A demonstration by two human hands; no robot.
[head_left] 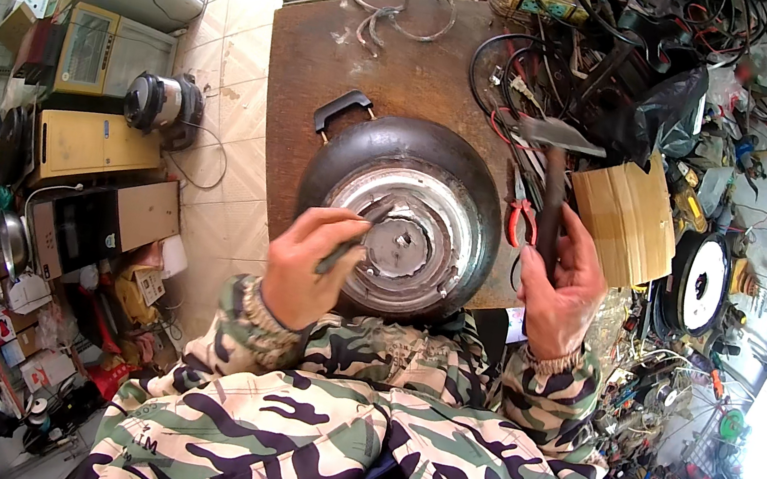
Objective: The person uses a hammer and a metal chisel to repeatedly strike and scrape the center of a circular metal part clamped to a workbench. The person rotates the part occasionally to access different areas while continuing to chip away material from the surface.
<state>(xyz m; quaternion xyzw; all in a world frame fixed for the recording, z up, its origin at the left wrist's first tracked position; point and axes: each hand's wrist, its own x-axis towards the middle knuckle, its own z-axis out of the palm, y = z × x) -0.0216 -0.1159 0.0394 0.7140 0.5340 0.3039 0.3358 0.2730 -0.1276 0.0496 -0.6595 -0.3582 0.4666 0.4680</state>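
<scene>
Camouflage jacket point(303, 419) closest, cut off below; beyond it, both my hands by a dark round pan point(336, 159).
My left hand point(304, 262) pinches a thin dark tool point(338, 254), mostly covered by my fingers, so I can't make out its shape or whether its tip touches metal; my right hand point(563, 295) grasps a hammer point(554, 189) by its handle, the fingers behind it partly hidden and the head blurred. The pan lies between my hands, its worn metal disc point(397, 248) just right of my left fingertips, its near edge partly hidden by my left hand and jacket. Past it are red-handled pliers point(520, 217), folded cardboard point(625, 219), the pan's side handle point(342, 111), the brown table point(304, 49) and tangled black cables point(524, 65).
</scene>
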